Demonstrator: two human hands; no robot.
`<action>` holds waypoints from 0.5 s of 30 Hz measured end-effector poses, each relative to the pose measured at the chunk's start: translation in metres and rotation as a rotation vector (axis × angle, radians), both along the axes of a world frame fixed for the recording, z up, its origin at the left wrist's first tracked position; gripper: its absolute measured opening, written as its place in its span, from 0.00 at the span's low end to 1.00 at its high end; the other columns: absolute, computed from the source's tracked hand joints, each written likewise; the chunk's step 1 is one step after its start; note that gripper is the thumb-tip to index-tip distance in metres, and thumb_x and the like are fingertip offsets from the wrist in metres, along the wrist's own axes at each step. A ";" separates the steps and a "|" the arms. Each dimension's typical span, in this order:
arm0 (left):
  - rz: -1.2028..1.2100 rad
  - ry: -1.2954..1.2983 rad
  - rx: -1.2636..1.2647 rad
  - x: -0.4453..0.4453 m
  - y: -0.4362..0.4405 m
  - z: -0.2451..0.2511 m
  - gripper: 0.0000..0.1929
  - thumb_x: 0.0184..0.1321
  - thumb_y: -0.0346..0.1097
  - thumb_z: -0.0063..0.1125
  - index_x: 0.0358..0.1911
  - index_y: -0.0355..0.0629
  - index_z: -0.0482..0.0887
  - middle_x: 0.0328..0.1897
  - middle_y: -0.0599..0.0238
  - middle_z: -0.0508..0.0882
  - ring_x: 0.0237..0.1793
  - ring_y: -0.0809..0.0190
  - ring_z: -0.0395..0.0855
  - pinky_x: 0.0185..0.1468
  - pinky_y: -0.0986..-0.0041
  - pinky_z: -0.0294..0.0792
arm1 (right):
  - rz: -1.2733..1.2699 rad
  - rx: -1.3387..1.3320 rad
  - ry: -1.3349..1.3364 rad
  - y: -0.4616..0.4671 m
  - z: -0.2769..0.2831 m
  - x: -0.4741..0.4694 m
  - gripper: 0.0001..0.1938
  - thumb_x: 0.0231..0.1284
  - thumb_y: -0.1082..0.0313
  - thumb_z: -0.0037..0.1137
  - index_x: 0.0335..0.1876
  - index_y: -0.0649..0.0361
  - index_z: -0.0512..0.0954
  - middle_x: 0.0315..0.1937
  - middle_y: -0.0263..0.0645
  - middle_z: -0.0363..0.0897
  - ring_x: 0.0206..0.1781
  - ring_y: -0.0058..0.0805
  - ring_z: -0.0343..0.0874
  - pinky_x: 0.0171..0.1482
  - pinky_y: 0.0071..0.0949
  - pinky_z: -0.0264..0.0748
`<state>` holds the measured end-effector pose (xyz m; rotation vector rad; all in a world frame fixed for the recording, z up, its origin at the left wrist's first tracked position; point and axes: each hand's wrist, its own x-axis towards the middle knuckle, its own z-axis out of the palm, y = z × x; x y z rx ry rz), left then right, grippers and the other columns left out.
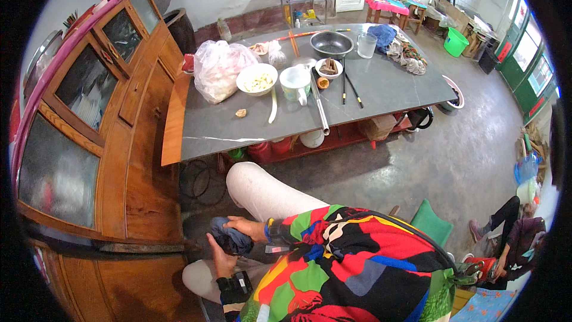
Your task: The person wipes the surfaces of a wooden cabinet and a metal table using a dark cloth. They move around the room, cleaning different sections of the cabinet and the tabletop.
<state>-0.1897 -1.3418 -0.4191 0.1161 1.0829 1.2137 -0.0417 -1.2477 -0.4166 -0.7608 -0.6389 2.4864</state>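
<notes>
A crumpled dark blue-grey cloth (231,238) is bunched up between my hands, low over my lap. My right hand (245,227) grips it from above, with the fingers laid over its top. From below, my left hand (222,256) holds the other side, palm turned to the cloth and fingers along its far edge. I wear a wristband on each wrist. My light trousers (272,192) and a multicoloured patterned top (357,259) show around the hands. Whether the cloth is a garment or a rag I cannot tell.
A grey-topped table (223,125) bears a plastic bag (219,69), a bowl of cut pieces (257,79), a mug (295,82), chopsticks (343,85) and a dark basin (331,44). A wooden cabinet (138,179) stands close to my hands. Another person (514,241) sits at the right.
</notes>
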 end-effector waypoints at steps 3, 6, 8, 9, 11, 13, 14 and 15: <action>-0.014 -0.072 0.024 0.006 -0.004 0.000 0.47 0.63 0.79 0.42 0.74 0.49 0.66 0.77 0.60 0.68 0.72 0.49 0.68 0.72 0.47 0.62 | -0.034 0.136 -0.040 0.001 -0.004 -0.004 0.21 0.70 0.65 0.52 0.67 0.60 0.72 0.56 0.40 0.79 0.54 0.30 0.82 0.54 0.31 0.80; 0.031 -0.208 0.109 0.008 -0.003 -0.002 0.45 0.64 0.79 0.42 0.73 0.50 0.67 0.74 0.61 0.70 0.70 0.51 0.71 0.71 0.49 0.64 | 0.006 0.392 -0.103 0.003 -0.014 -0.006 0.20 0.70 0.66 0.53 0.64 0.62 0.73 0.56 0.38 0.79 0.54 0.30 0.81 0.55 0.30 0.77; 0.052 -0.160 0.184 0.009 -0.001 -0.003 0.44 0.65 0.78 0.41 0.72 0.49 0.68 0.72 0.62 0.72 0.68 0.52 0.72 0.70 0.51 0.65 | 0.072 0.571 -0.199 0.003 -0.018 -0.004 0.20 0.68 0.66 0.54 0.62 0.63 0.74 0.56 0.40 0.79 0.55 0.34 0.80 0.58 0.33 0.75; 0.083 -0.129 0.214 0.009 0.000 -0.002 0.44 0.65 0.78 0.41 0.71 0.49 0.69 0.71 0.62 0.73 0.68 0.53 0.73 0.70 0.52 0.65 | 0.037 0.814 -0.261 0.001 -0.019 -0.003 0.20 0.67 0.65 0.55 0.62 0.63 0.74 0.56 0.42 0.79 0.56 0.37 0.79 0.60 0.35 0.73; 0.095 -0.089 0.259 0.011 0.001 -0.001 0.38 0.69 0.72 0.43 0.69 0.48 0.71 0.68 0.63 0.76 0.66 0.56 0.75 0.69 0.56 0.67 | -0.018 1.293 -0.385 -0.001 -0.017 -0.001 0.21 0.65 0.65 0.56 0.61 0.64 0.75 0.55 0.46 0.79 0.59 0.44 0.76 0.64 0.39 0.70; 0.102 -0.061 0.287 0.012 -0.001 0.001 0.32 0.73 0.65 0.46 0.66 0.48 0.74 0.64 0.64 0.79 0.65 0.59 0.76 0.68 0.60 0.68 | 0.014 1.367 -0.406 -0.006 -0.012 0.002 0.25 0.63 0.61 0.59 0.63 0.63 0.73 0.61 0.51 0.72 0.64 0.50 0.70 0.67 0.44 0.66; 0.107 -0.094 0.337 0.012 -0.003 0.003 0.26 0.75 0.59 0.45 0.63 0.48 0.76 0.61 0.66 0.81 0.61 0.60 0.79 0.65 0.62 0.71 | 0.025 1.404 -0.428 -0.008 -0.009 0.003 0.27 0.62 0.59 0.60 0.64 0.63 0.73 0.64 0.53 0.69 0.66 0.54 0.68 0.69 0.46 0.64; 0.141 -0.058 0.273 0.012 -0.005 0.004 0.26 0.75 0.59 0.45 0.63 0.48 0.76 0.61 0.66 0.81 0.60 0.60 0.80 0.64 0.62 0.72 | 0.103 1.426 -0.502 -0.010 -0.005 0.004 0.29 0.60 0.58 0.62 0.65 0.63 0.72 0.67 0.56 0.66 0.69 0.57 0.65 0.70 0.48 0.62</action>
